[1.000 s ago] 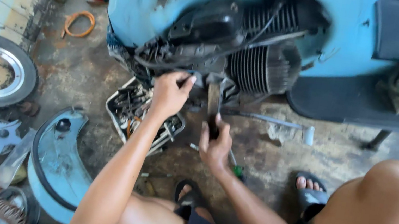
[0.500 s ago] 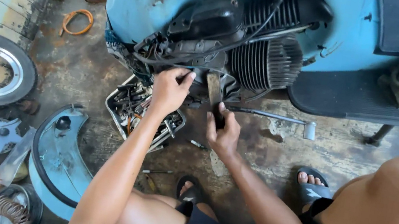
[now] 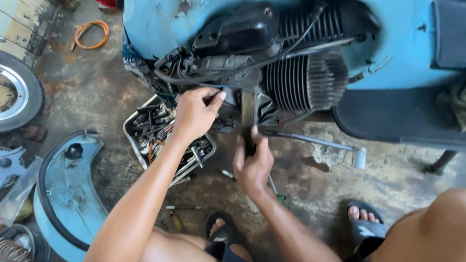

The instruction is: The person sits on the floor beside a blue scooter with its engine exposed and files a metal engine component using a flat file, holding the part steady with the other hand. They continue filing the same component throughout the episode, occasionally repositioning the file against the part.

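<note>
The person's left hand (image 3: pixel 195 113) rested against the underside of the exposed engine (image 3: pixel 268 62) of the light-blue scooter (image 3: pixel 160 3), fingers curled and pressed together on a dark part just below the tangle of cables; whether they pinched anything small could not be told. The right hand (image 3: pixel 252 165) sat lower and slightly to the right, closed around the dark handle of a tool (image 3: pixel 248 142) whose long axis ran nearly upright, from the fist up toward the metal bracket under the finned cylinder (image 3: pixel 305 80). The work spot thus lay above both hands, the left one already touching it and nearer. A wire tray of tools (image 3: pixel 150 131) stood on the concrete floor (image 3: pixel 312 180) just beneath the left wrist.
</note>
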